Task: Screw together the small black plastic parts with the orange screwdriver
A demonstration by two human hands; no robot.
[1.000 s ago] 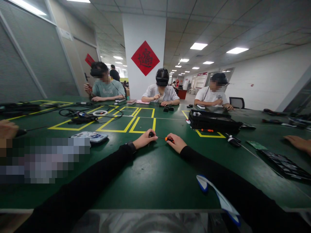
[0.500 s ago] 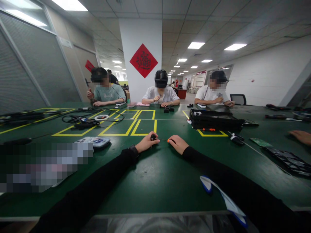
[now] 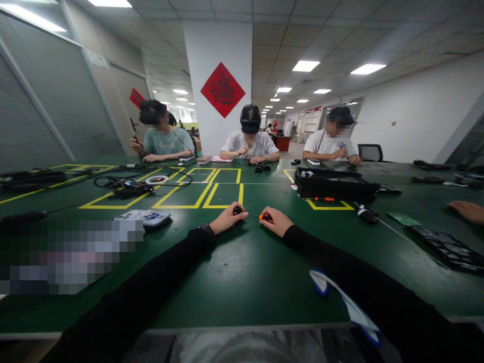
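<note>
My left hand is closed around a small black part whose kind I cannot make out. Facing it, my right hand grips a screwdriver by its orange and black handle. The thin shaft points left toward the black part and my left fingers. Whether the tip touches the part is too small to tell. Both hands are just above the green table, near its middle.
A black tray stands right of centre, with another orange-handled screwdriver before it. Cables and a phone-like object lie left. A circuit board is at right, near another person's hand. Three people sit across the table.
My right hand has turned a little on the screwdriver, and more of its orange and black handle shows. My left hand keeps hold of the black part. The whole view has shifted slightly.
</note>
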